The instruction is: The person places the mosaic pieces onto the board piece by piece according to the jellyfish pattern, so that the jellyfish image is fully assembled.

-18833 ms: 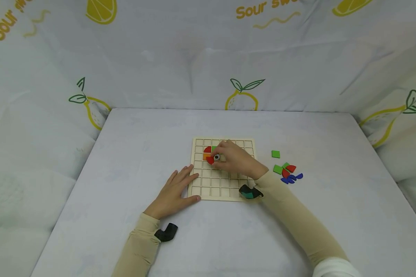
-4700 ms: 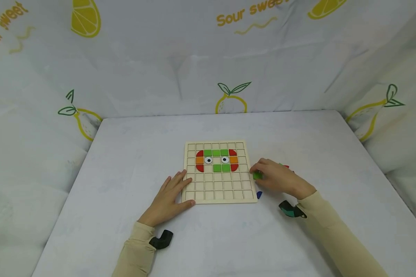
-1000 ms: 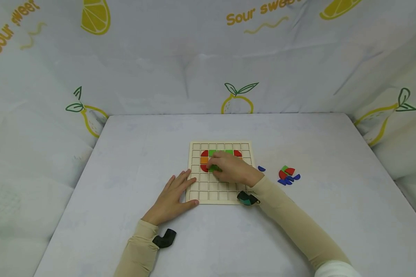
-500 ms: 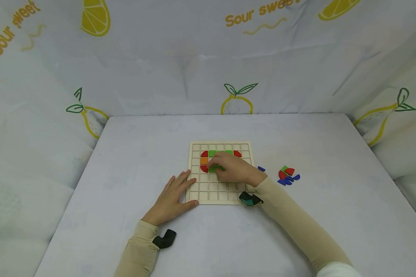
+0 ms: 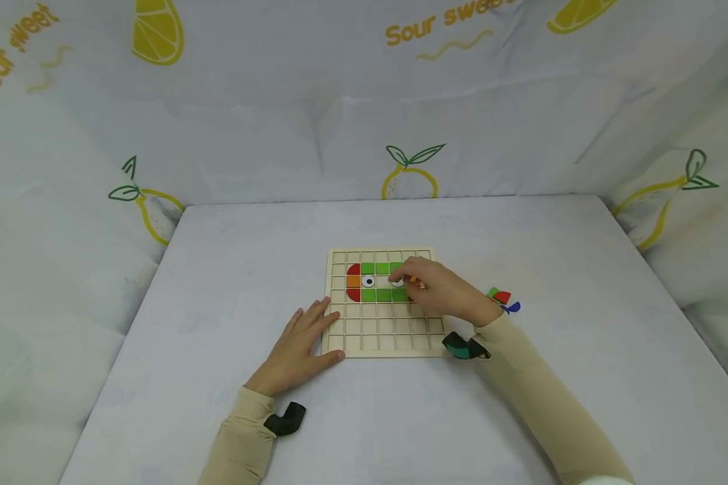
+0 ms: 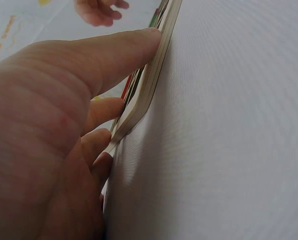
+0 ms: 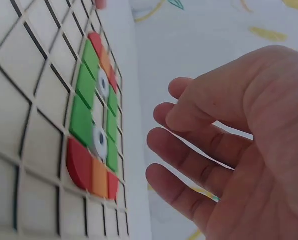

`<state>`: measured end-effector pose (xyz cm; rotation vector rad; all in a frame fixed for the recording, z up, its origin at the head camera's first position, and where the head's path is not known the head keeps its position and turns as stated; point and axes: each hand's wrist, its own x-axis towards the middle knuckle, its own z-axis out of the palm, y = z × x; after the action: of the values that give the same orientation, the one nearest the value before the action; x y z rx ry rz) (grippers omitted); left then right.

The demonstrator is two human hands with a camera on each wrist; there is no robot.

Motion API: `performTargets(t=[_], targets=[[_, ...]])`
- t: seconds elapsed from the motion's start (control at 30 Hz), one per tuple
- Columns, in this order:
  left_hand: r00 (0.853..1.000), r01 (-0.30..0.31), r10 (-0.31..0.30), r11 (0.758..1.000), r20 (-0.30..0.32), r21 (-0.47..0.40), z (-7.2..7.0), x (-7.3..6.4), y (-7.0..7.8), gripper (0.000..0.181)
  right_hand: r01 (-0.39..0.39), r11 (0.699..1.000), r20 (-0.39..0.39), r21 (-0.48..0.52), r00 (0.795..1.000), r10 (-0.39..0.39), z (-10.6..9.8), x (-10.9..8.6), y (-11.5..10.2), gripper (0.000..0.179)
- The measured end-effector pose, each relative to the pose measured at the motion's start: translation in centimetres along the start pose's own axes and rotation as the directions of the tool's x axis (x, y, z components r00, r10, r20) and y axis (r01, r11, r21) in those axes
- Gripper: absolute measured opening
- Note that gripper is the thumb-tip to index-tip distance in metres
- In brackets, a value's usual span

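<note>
A pale wooden grid board [image 5: 370, 327] lies on the table. Upon it, rows of green square tiles [image 5: 367, 295] run above and below two round eye tiles [image 5: 368, 281]. Rounded red tiles [image 5: 353, 269] and orange squares [image 5: 353, 281] form both ends, as the right wrist view shows. My left hand [image 5: 294, 353] rests at the board's left edge, fingers spread and thumb on the near corner. Over the right end of the pattern hovers my right hand [image 5: 443, 286], with loosely bent fingers and nothing between them; it covers part of that end in the head view.
Right of the board, partly behind my right wrist, lie loose pieces: a green tile [image 5: 492, 292], a red quarter-round [image 5: 502, 297] and blue half-rounds [image 5: 513, 307]. White cloth with lemon prints hangs behind the table's far edge.
A third green square has joined the lower row since about five seconds ago. My right hand has let go there and moved right and up. The left hand stays put.
</note>
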<state>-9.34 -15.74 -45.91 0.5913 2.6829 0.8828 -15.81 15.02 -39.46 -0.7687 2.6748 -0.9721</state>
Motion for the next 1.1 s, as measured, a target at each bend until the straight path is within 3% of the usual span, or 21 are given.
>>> performTargets(t=[0.1,0.2,0.4,0.63,0.87,1.1], targets=[[1.0,0.003,-0.003,1.0,0.006,0.004,0.2,-0.1,0.1,0.075,-0.034,0.999,-0.023,0.01,0.999,0.034,-1.3,-1.4,0.8,0.029],[1.0,0.002,-0.002,1.0,0.011,0.002,0.3,-0.1,0.3,0.076,-0.124,0.992,-0.029,-0.016,0.992,0.124,-2.7,-2.6,1.6,0.029],[1.0,0.015,-0.015,1.0,0.024,-0.003,0.3,-0.2,0.7,0.076,-0.305,0.948,0.011,-0.092,0.952,0.307,-5.3,-4.3,3.6,0.034],[1.0,0.001,-0.001,1.0,-0.011,-0.01,0.1,-0.4,0.7,0.076,-0.43,0.891,0.099,-0.143,0.89,0.445,-7.1,-5.4,5.7,0.033],[1.0,-0.006,0.006,1.0,-0.019,-0.011,0.0,-0.5,0.4,0.076,-0.569,0.816,0.194,-0.106,0.793,0.578,-7.3,-5.5,8.0,0.031],[0.999,-0.037,0.037,0.999,-0.004,-0.007,-0.2,-0.1,0.3,0.076,-0.585,0.809,0.203,-0.062,0.786,0.584,-7.3,-5.7,9.1,0.031]])
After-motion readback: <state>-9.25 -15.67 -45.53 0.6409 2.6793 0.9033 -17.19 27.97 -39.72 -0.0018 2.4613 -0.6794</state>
